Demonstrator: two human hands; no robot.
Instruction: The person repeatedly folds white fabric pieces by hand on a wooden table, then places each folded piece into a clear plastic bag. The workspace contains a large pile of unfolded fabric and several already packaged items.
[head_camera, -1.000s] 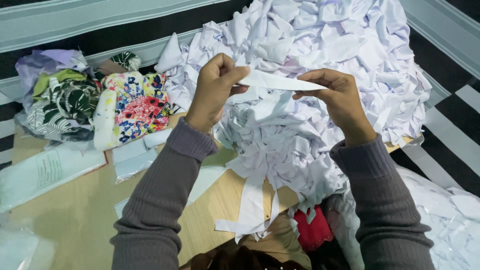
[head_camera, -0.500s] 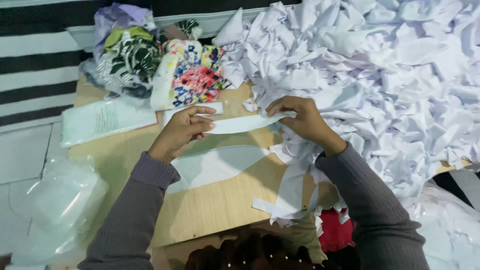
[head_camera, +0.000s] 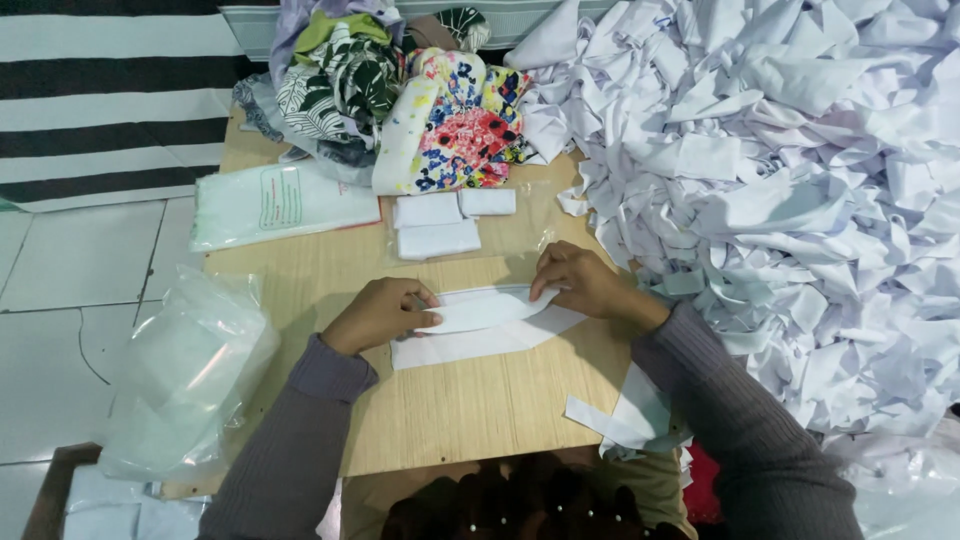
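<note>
**Inspector:** Lowered since the earlier frame: both hands and the white fabric strip (head_camera: 487, 308) were held up before the white heap; the strip now lies pressed on the wooden board (head_camera: 450, 410), centre of frame.

**Clerk:** Left to right, please.

**Inspector:** Far left, a clear plastic bag (head_camera: 180, 370) hangs off the board edge. Upper left, a flat packet in plastic (head_camera: 280, 203). Then the left hand (head_camera: 380, 315), fingers curled, pinching the strip's left end against the board. Centre, the strip itself, long axis running left to right across the frame, tilted slightly up toward the right, lying on a second flat white piece (head_camera: 470, 345). Then the right hand (head_camera: 580, 282), fingers bent down, pressing the strip's right end.

**Clerk:** Which hand is nearer?

**Inspector:** Neither; each touches one end, the strip spanning between them.

**Clerk:** Remaining items?

**Inspector:** Above the strip, three small folded white pieces (head_camera: 440, 222) on clear film. Top centre, floral printed cloths (head_camera: 450, 110). Right half of frame, a large heap of white fabric offcuts (head_camera: 780, 180), just beside the right wrist.
</note>
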